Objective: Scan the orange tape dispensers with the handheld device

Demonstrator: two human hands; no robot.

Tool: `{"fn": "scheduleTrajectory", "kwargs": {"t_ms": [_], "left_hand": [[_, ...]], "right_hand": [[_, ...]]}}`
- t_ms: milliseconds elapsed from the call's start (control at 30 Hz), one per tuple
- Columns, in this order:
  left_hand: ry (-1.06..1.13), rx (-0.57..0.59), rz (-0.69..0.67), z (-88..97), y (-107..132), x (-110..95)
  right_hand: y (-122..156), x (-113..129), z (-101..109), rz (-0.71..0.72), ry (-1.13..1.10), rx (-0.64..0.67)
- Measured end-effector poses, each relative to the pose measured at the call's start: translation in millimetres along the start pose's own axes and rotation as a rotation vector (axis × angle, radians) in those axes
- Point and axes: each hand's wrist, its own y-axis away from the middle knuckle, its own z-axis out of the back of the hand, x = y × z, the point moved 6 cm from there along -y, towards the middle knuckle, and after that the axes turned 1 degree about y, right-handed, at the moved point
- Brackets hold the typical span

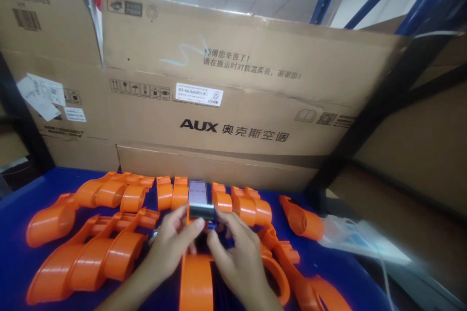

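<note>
My left hand (170, 245) and my right hand (239, 257) meet over an orange plastic shell piece (197, 277) lying lengthwise on the blue table (14, 252). Both pinch a small dark grey and blue block (202, 211) at the piece's far end, fingers curled onto it. Its underside is hidden by my fingers. Several more orange plastic shell halves (91, 257) lie to the left, and others lie behind the block (241, 204) and to the right (302, 221).
A large AUX cardboard box (233, 121) stands along the table's far edge, with more cartons (47, 14) behind at left. Blue and black shelf posts (379, 102) rise at right. A clear plastic bag (357, 240) lies at the right of the table.
</note>
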Motion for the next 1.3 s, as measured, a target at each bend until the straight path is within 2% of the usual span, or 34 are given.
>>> {"fn": "scheduleTrajectory", "kwargs": {"t_ms": [300,433,500,600,700,967,1167,1300], "left_hand": [[0.030,0.032,0.029,0.3,1.4,-2.6],[0.076,0.022,0.023,-0.6,1.9,0.6],[0.109,-0.010,0.016,0.8,2.0,3.9],[0.178,-0.084,0.039,4.8,1.2,9.0],[0.261,-0.091,0.072,4.3,-0.5,9.0],[0.262,-0.073,0.076,0.2,-0.1,2.1],[0.227,-0.048,0.119,-0.4,-0.3,8.1],[0.224,-0.042,0.097,-0.2,-0.6,7.0]], "right_hand": [[0.6,3.1,-2.9,0.073,0.022,0.050],[-0.9,3.2,0.0,0.071,-0.013,0.023],[-3.3,3.3,2.5,0.074,-0.036,0.010],[-8.1,6.6,2.7,0.138,-0.056,0.067],[-10.5,8.9,1.1,0.215,-0.020,0.108],[1.7,2.2,-11.4,0.252,0.217,-0.012],[8.4,2.8,-13.9,0.281,0.220,-0.078],[6.1,3.2,-11.8,0.286,0.192,-0.065]]}}
